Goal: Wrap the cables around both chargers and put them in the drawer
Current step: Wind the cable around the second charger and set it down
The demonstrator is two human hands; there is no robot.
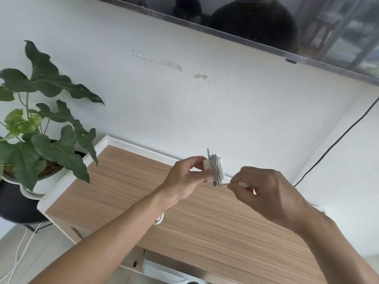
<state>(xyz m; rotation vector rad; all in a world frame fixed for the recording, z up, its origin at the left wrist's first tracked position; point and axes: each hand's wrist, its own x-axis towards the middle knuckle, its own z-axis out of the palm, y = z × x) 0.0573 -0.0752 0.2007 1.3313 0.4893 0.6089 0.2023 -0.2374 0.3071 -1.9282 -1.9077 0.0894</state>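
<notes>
The left hand covers the near side of the white charger, and the cable wound over it hides its middle. The right hand conceals most of the cable's plug end, so only a white sliver shows between the fingers. A second white object under the left forearm is mostly hidden. The open drawer is cut by the bottom edge, its contents unclear. The potted plant runs off the left edge.
</notes>
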